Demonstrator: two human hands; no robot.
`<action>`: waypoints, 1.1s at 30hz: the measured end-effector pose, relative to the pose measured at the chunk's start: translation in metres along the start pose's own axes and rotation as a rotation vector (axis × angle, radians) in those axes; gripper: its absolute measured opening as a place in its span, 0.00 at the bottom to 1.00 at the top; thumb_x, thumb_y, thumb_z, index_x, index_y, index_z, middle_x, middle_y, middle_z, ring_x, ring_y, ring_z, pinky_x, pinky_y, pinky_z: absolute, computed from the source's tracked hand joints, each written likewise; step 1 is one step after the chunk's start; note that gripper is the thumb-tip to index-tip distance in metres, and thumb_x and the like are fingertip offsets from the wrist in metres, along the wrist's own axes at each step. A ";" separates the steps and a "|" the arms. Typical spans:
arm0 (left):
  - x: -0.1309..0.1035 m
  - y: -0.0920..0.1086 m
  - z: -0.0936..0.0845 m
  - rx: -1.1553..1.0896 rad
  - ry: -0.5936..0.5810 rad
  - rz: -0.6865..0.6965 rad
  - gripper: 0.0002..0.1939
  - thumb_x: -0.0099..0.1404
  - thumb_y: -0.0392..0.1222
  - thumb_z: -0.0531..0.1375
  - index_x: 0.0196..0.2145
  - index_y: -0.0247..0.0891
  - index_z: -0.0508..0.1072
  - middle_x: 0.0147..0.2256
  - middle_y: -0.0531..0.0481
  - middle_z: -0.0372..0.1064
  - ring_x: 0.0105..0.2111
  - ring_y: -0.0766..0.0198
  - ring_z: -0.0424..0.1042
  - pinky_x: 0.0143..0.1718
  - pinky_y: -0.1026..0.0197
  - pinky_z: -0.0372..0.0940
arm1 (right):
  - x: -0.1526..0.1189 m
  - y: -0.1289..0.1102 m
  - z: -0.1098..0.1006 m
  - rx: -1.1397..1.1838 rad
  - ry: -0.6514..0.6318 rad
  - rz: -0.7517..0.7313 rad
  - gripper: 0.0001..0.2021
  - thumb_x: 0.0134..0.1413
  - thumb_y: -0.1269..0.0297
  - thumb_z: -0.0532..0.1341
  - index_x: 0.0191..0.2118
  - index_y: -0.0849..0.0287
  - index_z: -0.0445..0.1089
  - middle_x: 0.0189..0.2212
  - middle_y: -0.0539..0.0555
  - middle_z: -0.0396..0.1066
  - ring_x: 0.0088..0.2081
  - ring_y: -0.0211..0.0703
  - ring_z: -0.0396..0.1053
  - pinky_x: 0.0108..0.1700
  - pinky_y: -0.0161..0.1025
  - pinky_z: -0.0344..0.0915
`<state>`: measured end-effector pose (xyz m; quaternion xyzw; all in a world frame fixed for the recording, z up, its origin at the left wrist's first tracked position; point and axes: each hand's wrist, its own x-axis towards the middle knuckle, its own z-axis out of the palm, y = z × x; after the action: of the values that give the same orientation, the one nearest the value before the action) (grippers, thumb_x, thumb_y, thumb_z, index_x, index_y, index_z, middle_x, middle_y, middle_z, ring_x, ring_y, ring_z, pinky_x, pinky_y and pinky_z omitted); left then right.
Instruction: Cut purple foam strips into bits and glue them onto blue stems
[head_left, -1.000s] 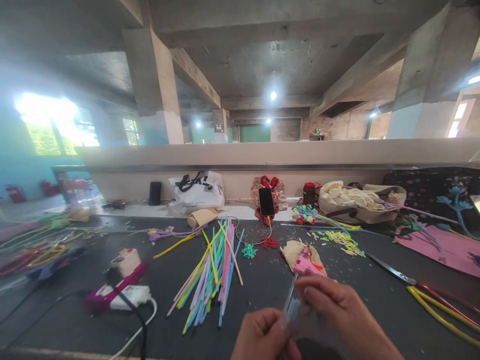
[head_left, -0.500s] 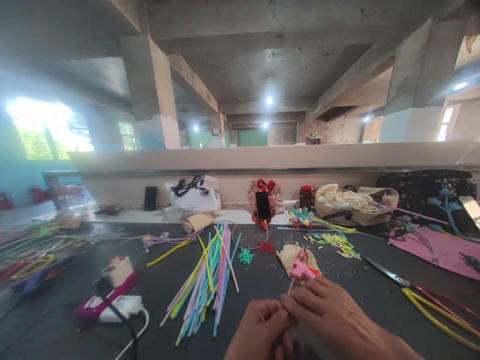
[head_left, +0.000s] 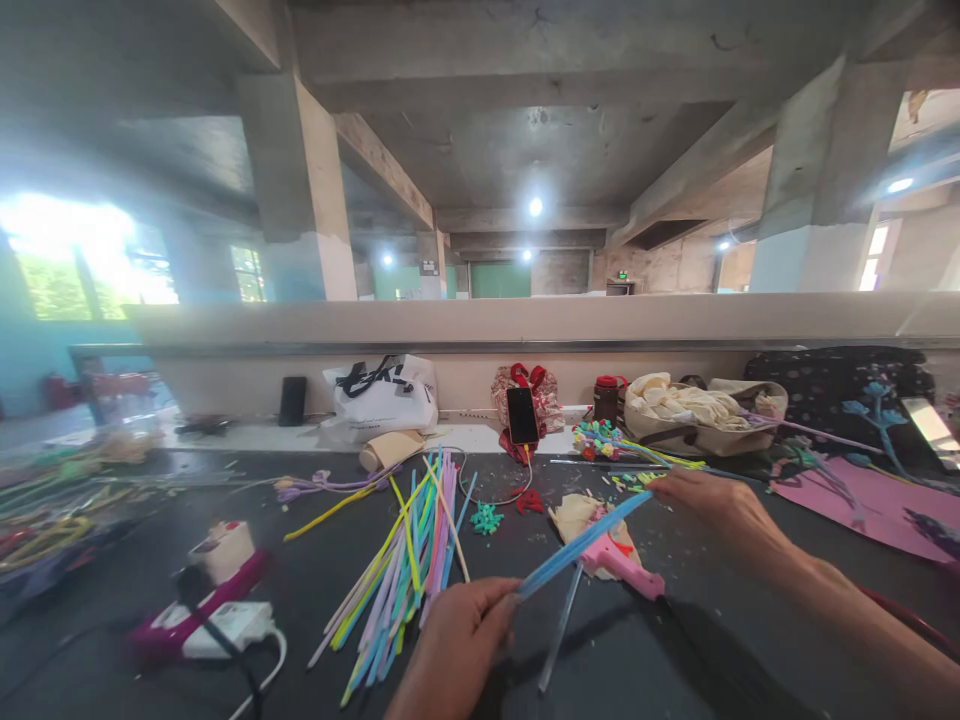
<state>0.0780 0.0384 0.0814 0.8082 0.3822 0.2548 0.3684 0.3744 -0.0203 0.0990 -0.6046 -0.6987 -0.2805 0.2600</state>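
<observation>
A light blue pipe cleaner (head_left: 581, 547), slightly blurred, stretches slantwise between my hands. My left hand (head_left: 474, 622) pinches its lower end, right of the pile of pipe cleaners (head_left: 405, 560). At the upper end, the fingers of my right hand (head_left: 701, 503) are closed on it. Beneath the strip lies a pink glue gun (head_left: 626, 568) on a crumpled piece of paper (head_left: 571, 518), with a clear glue stick (head_left: 559, 630) in front. Several small yellow-green pieces (head_left: 634, 482) are partly hidden behind my right hand.
A purple-and-white power strip (head_left: 202, 605) with plugs and cables lies at left. Teal bits (head_left: 486, 518) sit mid-table. A phone (head_left: 523, 415) on a charging cable leans at the back, beside a white bag (head_left: 382, 395). Red scissor handles (head_left: 911, 612) show behind my right arm.
My hands were close together in front of the glue gun. Now they are apart, the right one farther up and right, with the blue pipe cleaner spanning between them.
</observation>
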 end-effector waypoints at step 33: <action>0.020 0.033 0.025 0.112 0.191 0.086 0.17 0.61 0.44 0.43 0.36 0.38 0.69 0.24 0.50 0.68 0.26 0.62 0.67 0.26 0.63 0.55 | 0.042 -0.086 0.010 0.030 -0.033 -0.176 0.08 0.52 0.71 0.51 0.34 0.57 0.67 0.24 0.51 0.68 0.27 0.38 0.65 0.28 0.33 0.55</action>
<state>0.1210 0.0300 0.0949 0.8153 0.3941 0.3245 0.2731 0.2835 0.0067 0.1150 -0.5413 -0.7575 -0.2819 0.2318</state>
